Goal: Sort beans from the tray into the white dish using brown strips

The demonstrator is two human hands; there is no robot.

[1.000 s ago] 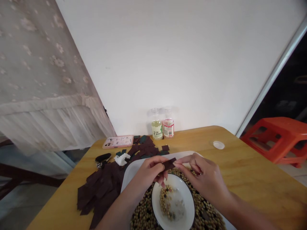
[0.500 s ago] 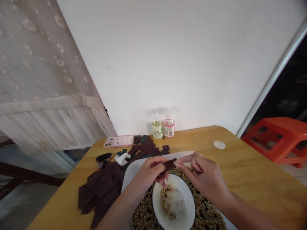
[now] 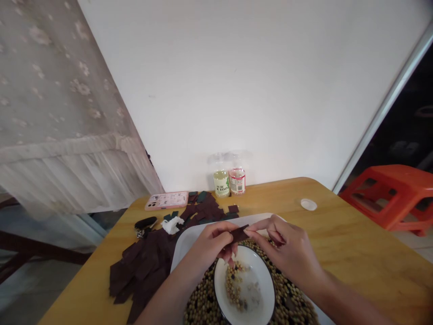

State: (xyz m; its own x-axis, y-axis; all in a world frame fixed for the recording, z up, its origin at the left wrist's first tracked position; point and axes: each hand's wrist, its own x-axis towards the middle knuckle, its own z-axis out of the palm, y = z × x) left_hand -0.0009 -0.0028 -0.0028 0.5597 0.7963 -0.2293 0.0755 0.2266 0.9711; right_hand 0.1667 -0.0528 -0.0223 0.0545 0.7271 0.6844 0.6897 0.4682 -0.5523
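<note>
A small dark brown flat piece (image 3: 240, 233) is stretched between my hands above a white dish. My left hand (image 3: 216, 239) pinches its left end between thumb and fingers, with the other fingers curled below. Thumb and forefinger of my right hand (image 3: 287, 246) are closed on its right corner. Beneath them, the white dark-rimmed dish (image 3: 265, 293) holds small beige beads and some clear ones. It rests on a layer of round yellowish-brown beads (image 3: 203, 298) with dark bits among them, inside a white tray (image 3: 182, 246). My forearms cover parts of the tray.
Left of the tray lies a heap of dark brown pieces (image 3: 145, 266), with more brown and green ones behind. A pink-cased phone (image 3: 167, 201), a black key fob (image 3: 145, 223), crumpled tissue (image 3: 172, 225), two bottles (image 3: 221, 184) and a clear lid (image 3: 309, 204) are on the wooden table (image 3: 348, 234).
Almost nothing differs. Both hands keep the same hold on the brown piece, and the whole view has shifted very slightly.
</note>
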